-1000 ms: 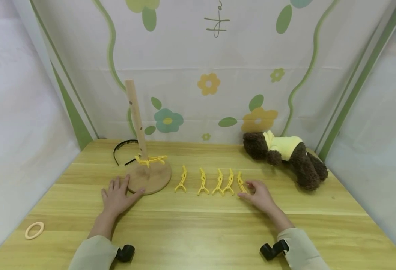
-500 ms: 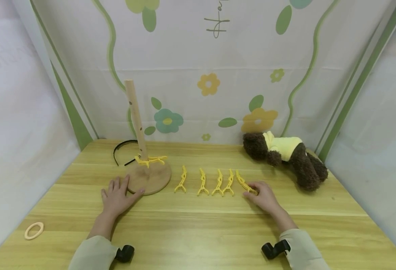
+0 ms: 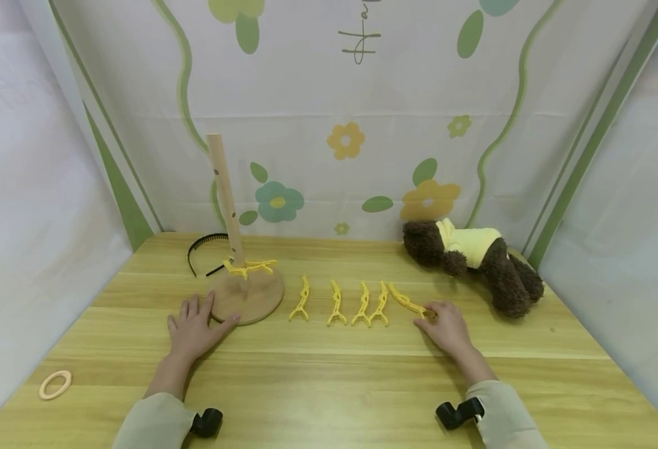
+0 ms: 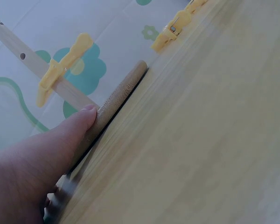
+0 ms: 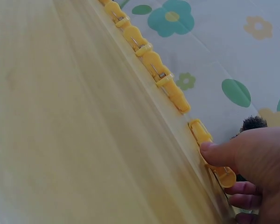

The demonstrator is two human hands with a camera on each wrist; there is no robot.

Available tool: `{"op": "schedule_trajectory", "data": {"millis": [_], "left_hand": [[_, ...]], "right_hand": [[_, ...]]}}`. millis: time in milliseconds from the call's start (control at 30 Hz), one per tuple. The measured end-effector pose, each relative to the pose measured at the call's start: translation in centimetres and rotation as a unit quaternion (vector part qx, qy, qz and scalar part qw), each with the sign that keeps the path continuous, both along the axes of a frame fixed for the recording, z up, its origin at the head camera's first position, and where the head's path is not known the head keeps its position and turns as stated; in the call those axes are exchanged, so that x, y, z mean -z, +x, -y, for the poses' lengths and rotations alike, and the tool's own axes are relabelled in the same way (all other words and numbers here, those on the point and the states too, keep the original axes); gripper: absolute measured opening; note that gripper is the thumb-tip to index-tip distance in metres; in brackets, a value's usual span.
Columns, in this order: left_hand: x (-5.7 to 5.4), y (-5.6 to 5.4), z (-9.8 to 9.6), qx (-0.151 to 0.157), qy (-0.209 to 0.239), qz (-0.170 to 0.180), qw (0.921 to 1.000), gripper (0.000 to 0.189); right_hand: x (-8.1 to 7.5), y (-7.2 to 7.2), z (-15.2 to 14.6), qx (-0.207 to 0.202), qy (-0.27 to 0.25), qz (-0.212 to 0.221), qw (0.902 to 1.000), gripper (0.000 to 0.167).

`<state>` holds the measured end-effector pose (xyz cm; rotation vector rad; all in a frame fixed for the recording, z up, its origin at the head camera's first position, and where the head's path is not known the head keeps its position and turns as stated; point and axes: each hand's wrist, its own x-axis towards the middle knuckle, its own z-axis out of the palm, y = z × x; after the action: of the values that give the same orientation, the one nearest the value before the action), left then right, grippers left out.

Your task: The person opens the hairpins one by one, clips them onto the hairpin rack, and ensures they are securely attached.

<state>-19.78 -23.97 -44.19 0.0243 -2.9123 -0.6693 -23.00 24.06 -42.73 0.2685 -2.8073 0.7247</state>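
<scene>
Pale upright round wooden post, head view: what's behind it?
Behind the post: a black curved toothed headband and the white floral backdrop. Both headband ends show; the post covers the stretch between, plus backdrop directly behind.

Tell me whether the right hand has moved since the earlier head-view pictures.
Yes: in the head view, the right hand has moved rightward, farther from the round wooden base.

smooth plastic clips (image 5: pixel 166 80), matt wooden stand (image 3: pixel 227 199), fuzzy plush toy (image 3: pixel 474 247), glossy wood-grain table (image 3: pixel 362 386)
</scene>
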Motion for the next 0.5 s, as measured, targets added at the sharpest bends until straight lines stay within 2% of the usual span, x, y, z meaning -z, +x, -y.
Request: {"op": "schedule_trajectory", "data": {"millis": [200,367,500], "left_hand": [[0.0,0.0,-0.1,-0.005,0.004,-0.004,1.0,0.091],[0.1,0.0,-0.1,-0.006,0.002,-0.006,1.0,0.09],[0.0,0.0,0.0,-0.003,0.0,-0.006,1.0,0.091]], "right_hand": [[-0.1,-0.1,-0.5,-0.009,-0.032,0.011,0.9994,0.041],[-0.2,-0.4,-1.0,-0.004,-0.057,0.042,0.9975,0.048],[-0.4,-0.6,-1.3,-0.009,-0.062,0.046,0.997,0.045]]}}
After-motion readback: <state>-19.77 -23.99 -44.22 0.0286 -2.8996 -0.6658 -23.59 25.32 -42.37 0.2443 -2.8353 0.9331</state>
